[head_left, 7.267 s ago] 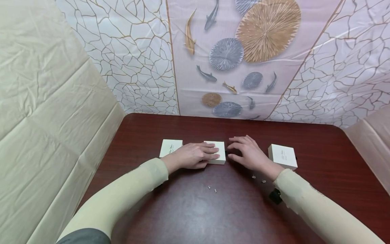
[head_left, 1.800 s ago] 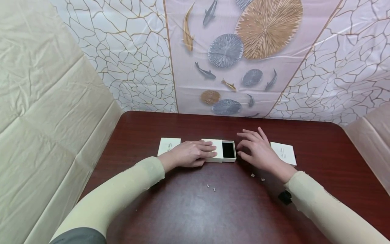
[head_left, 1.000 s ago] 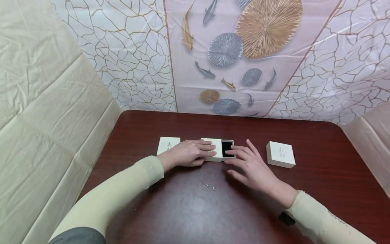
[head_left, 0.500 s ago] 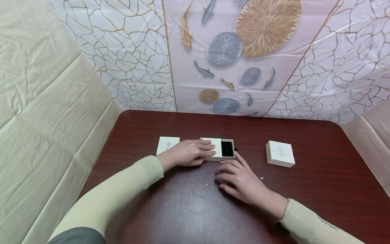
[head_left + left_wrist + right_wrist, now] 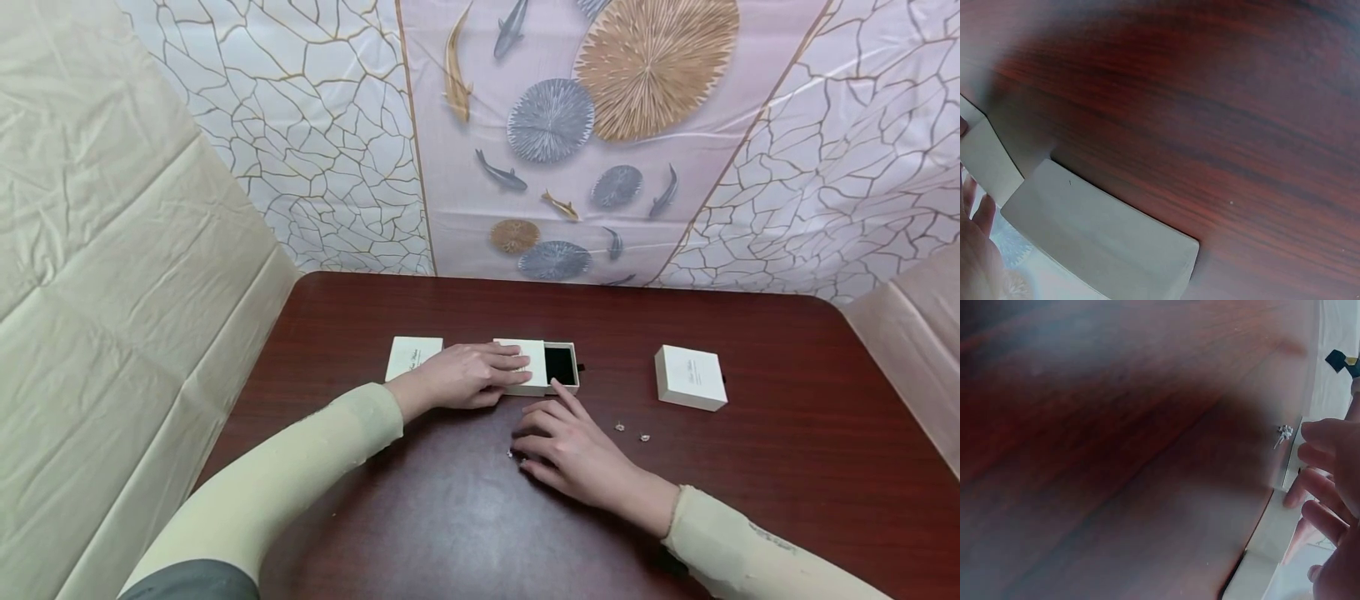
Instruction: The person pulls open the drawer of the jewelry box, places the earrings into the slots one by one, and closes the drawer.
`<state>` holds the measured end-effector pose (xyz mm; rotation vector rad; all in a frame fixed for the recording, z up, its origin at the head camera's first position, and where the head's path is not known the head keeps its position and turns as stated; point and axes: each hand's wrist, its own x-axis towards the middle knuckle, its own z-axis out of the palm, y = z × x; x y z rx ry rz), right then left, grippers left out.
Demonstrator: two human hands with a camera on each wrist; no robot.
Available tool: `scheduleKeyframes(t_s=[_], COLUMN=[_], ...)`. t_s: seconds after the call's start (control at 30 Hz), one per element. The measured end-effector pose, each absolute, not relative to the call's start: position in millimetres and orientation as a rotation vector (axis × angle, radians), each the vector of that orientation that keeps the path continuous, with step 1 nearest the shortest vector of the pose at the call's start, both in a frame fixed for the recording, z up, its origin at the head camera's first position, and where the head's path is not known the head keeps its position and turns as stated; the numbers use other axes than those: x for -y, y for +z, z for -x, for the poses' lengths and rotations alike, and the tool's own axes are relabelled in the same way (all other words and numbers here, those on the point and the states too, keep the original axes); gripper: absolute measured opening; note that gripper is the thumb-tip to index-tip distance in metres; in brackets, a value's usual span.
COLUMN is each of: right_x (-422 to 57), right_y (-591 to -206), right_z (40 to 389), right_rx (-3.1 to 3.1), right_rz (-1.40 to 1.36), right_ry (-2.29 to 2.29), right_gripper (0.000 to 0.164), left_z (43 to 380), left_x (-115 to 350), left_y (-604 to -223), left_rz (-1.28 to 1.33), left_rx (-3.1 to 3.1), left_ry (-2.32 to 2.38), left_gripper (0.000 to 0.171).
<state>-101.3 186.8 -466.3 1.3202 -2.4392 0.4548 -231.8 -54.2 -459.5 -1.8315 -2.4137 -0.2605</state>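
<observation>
My left hand lies over the middle small white jewelry box, its straight fingers resting across the sleeve's top and its thumb at the front. From that sleeve the drawer sticks out to the right, showing a black lining. My right hand is low over the table in front of the drawer, fingers bent and apart. Under its fingertips sits a small silvery stud earring, with another mostly hidden beside it. In the right wrist view, a sparkling stud earring shows close to the fingertips, nothing between them.
A closed white box stands to the left, partly behind my left wrist. Another closed box is on the right. Two more stud earrings lie right of my hand. Patterned cloth hangs behind the dark red table.
The middle box's drawer has been slid out to the right. My right hand has since come forward and left, from beside the drawer to the stud earrings. My left hand keeps its place.
</observation>
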Motion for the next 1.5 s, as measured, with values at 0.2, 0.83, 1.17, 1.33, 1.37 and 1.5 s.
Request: scheduleKeyframes(t_s=[0.2, 0.83, 1.17, 1.33, 1.37, 1.5], right_x=[-180, -173, -172, -173, -174, -175], right_y=[-470, -475, -473, -472, -472, -471], right_z=[104, 109, 108, 109, 109, 110], right_rx=[2.409, 2.331, 2.41, 2.444, 2.444, 2.436], right_rz=[-1.355, -1.399, -1.384, -1.377, -1.377, -1.378], right_ry=[0.429, 0.365, 0.399, 0.389, 0.387, 0.377], right_gripper=[0.017, 0.011, 0.014, 0.013, 0.013, 0.011], left_z=[232, 229, 230, 230, 230, 230], left_x=[54, 53, 54, 54, 54, 54], left_y=[-461, -457, -460, -460, -460, -461], left_rz=[1.825, 1.815, 1.815, 1.815, 1.815, 1.812], left_rx=[2.384, 2.408, 2.399, 2.406, 2.408, 2.418], left_ry=[-0.261, -0.265, -0.278, -0.272, -0.272, -0.27], left_gripper=[0.048, 0.046, 0.046, 0.046, 0.046, 0.046])
